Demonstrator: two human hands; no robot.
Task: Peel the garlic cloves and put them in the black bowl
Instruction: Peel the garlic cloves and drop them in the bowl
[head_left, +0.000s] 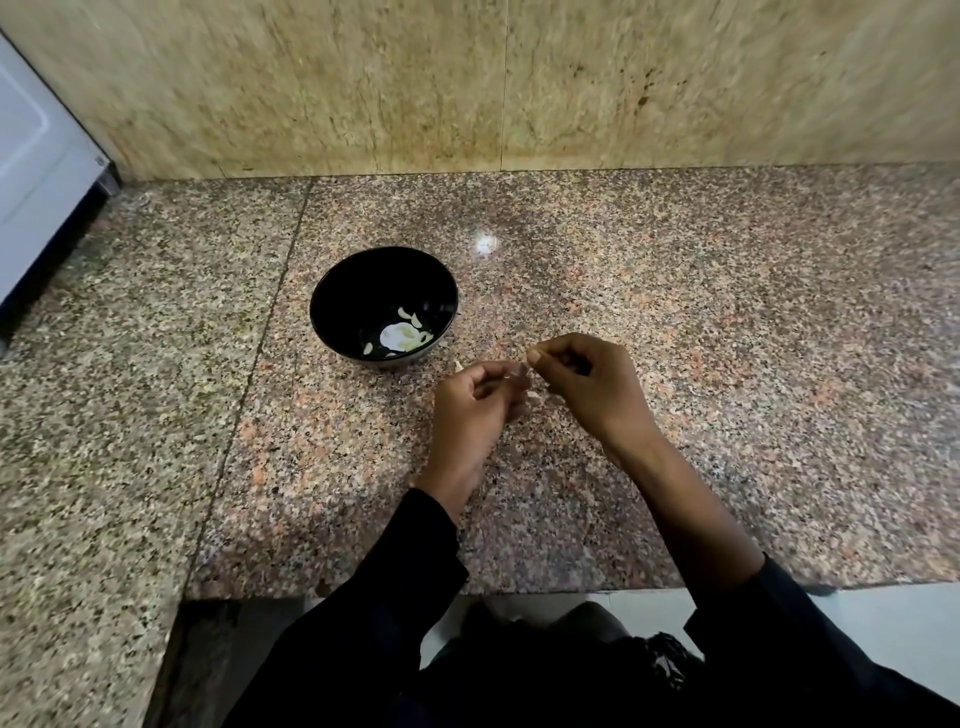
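**Both hands pinch at a garlic clove beside the black bowl**

The bench (727, 338) is polished speckled granite, pink and grey grains with a seam running down its left part, backed by a wall (467, 83) of mottled tan stone slabs. A white, smooth-sided appliance (36, 171) stands at the far left edge.

The black bowl (383, 306) sits on the bench, round and glossy, with deep curved walls. Inside it lie several peeled cloves (408, 332), pale cream, small and crescent-shaped, gathered toward the near side of the bottom beside a bright reflection.

Just near and to the right of the bowl, the two hands meet above the bench. The left hand (478, 400) has its fingers curled in, thumb and fingertips pinching a small garlic clove (522, 373); most of the clove is hidden and blurred, so which way its long axis lies cannot be told. The right hand (587, 379) is also curled, its thumb and forefinger nipped together at the clove's upper edge, seemingly on a sliver of papery skin. A pale scrap (535, 397) lies on the bench under the hands. Dark loose sleeves (395, 587) cover both forearms.
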